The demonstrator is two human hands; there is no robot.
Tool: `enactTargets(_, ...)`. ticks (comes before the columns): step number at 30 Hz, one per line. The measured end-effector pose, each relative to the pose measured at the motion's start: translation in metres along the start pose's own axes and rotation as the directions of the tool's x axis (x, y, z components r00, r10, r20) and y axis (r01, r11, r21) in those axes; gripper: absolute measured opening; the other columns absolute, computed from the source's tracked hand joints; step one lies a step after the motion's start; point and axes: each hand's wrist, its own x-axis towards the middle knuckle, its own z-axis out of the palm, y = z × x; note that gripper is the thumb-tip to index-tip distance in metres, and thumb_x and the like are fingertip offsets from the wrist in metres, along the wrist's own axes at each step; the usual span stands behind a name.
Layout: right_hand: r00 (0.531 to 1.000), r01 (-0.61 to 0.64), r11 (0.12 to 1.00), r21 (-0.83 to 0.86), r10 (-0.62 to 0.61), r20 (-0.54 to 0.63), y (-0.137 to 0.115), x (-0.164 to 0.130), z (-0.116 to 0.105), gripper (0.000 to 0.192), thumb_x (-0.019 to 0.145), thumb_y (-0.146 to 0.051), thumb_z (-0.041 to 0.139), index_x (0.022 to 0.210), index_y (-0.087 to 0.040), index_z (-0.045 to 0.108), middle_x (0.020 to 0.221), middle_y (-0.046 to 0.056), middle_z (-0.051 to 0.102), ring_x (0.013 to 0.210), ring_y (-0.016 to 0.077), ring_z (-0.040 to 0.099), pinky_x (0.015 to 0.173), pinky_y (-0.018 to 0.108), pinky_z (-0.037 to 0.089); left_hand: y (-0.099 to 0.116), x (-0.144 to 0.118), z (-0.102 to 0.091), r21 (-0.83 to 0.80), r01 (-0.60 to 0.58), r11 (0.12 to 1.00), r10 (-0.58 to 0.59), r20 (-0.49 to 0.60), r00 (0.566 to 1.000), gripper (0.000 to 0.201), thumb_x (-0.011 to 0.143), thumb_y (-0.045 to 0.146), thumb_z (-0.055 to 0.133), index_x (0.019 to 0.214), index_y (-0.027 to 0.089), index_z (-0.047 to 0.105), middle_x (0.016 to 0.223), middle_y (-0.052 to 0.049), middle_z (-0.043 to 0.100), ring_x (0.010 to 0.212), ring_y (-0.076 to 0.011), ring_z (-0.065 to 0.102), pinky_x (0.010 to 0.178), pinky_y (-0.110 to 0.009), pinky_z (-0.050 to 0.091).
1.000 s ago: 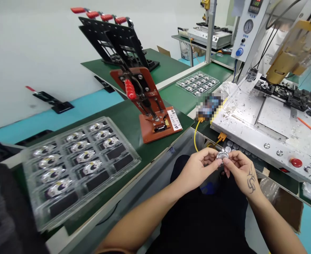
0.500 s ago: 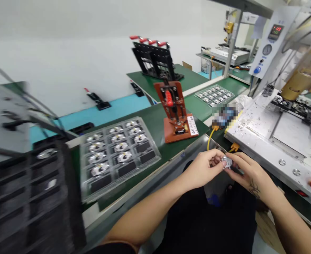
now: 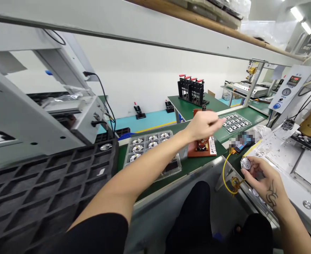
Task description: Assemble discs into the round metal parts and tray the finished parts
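My right hand (image 3: 263,180) pinches a small round silver metal part (image 3: 245,163) between thumb and fingers, with its marked flat face towards me. It is held above the gap beside the white machine. My left hand (image 3: 205,125) is stretched forward, fingers curled closed, at the upright of the brown-red toggle-clamp fixture (image 3: 195,152). The clamp's red handle is hidden behind this hand, which appears wrapped round it. Under my left forearm lies a clear tray (image 3: 177,168) of silver metal parts, partly covered by the arm.
A black compartment tray (image 3: 73,211) fills the left side. Farther back stand a second clear tray (image 3: 233,122) of parts and a black fixture (image 3: 191,92) with red handles. A device (image 3: 244,144) with a yellow cable (image 3: 225,176) lies beside the white machine (image 3: 274,160). A shelf beam (image 3: 155,33) crosses overhead.
My hands have parted. The left has let go of the round part and reached forward to the clamp fixture; the right keeps the part. My view has tilted up and turned left.
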Motion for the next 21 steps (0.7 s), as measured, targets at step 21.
enactTargets(21,0.957,0.123,0.990,-0.068,-0.100,0.271,0.061,0.095,0.138,0.023,0.094,-0.038,0.069,0.110,-0.021,0.067,0.085,0.001,0.061,0.072,0.0187,0.058,0.070,0.031,0.048,-0.079,-0.135,0.033,0.171,0.695,0.698,-0.678,0.468,0.566,0.030,0.081,0.031,0.076,0.107,0.017,0.080,0.082,-0.005,0.079,0.076,-0.0239,0.073,0.070,-0.029,0.053)
